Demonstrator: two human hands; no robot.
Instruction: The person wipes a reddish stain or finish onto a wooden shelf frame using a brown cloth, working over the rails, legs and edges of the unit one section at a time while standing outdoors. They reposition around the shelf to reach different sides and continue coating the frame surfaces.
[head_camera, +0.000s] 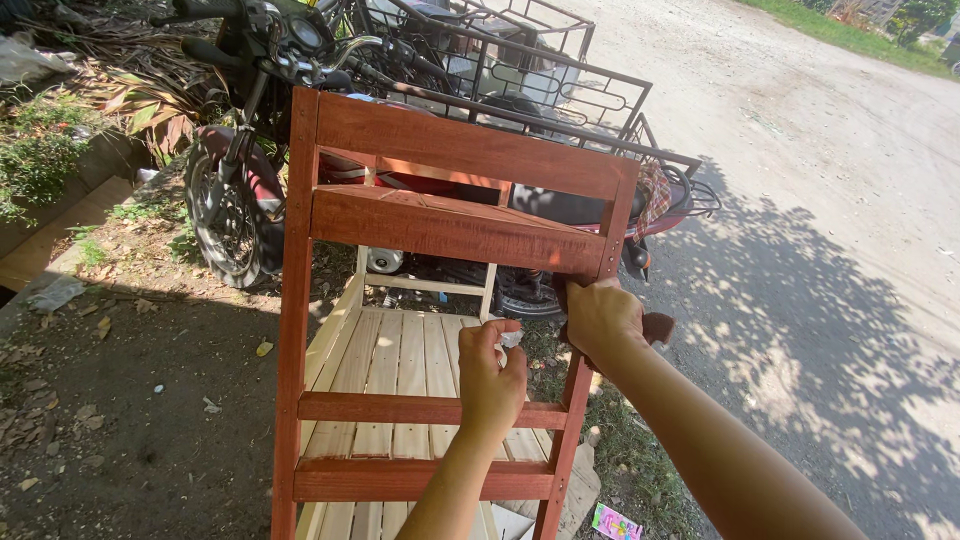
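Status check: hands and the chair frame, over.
Left hand pinching small pale piece. Right hand pressing dark rag on stained chair frame upright. Motorcycle parked close behind.

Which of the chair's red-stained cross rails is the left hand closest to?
The upper of the two low rails: the left hand sits right at it. The two broad top rails are higher, and the lowest rail is below.

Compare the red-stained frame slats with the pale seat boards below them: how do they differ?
The red-stained slats are dark reddish-brown and run crosswise; the pale seat boards are bare light wood running lengthwise. The slats catch direct sun, the boards lie lower, partly behind them. The right hand presses a stained rag at the frame; the left hand hovers over the boards. Both are wooden.
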